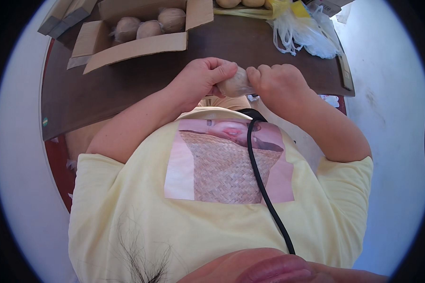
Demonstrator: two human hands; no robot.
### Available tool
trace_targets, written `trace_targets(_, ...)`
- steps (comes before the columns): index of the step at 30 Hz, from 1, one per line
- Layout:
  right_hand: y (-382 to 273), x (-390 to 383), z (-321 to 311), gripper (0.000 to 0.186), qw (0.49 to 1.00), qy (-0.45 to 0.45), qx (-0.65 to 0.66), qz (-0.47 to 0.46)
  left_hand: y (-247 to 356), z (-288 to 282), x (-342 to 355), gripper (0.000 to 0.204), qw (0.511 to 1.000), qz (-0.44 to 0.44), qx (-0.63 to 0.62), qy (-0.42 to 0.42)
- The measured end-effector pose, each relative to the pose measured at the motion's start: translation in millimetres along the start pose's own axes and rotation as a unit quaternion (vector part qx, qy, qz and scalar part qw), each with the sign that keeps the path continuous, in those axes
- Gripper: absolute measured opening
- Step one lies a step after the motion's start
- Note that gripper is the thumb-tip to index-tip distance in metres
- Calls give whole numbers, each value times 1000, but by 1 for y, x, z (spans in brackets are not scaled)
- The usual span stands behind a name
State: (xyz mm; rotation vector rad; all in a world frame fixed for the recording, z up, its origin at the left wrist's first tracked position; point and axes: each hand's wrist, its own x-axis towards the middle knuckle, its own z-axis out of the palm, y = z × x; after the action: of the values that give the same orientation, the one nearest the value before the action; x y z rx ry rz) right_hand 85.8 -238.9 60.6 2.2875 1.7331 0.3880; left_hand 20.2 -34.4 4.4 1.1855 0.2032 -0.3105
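At upper centre, our left hand (pixel 207 78) cradles the wrapped ball (pixel 233 85); the grip of our right hand (pixel 279 85) seems closed on its film (pixel 246 89). We should keep that taut, squeezing lightly.

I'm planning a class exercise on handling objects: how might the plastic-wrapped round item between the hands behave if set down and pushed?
The round item would probably roll, given its curved outline. Its plastic wrap looks smooth and shiny, so it may be somewhat slippery. The wrap also looks thin, so it would likely crumple easily.
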Motion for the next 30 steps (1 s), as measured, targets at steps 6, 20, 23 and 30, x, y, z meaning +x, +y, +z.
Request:
trace_targets(6,21,1,-5,19,967,-101,221,78,9,0,-9,42,998,47,26,-28)
trace_targets(20,30,-4,-16,27,695,-241,661,150,-8,-3,-2,56,988,101,-44,-107)
trace_targets(23,29,5,-23,28,795,-247,536,143,-7,-1,-3,57,990,83,-73,-83)
trace_targets(30,6,16,-40,19,958,-222,163,80,-5,0,-2,50,998,-1,-55,-28)
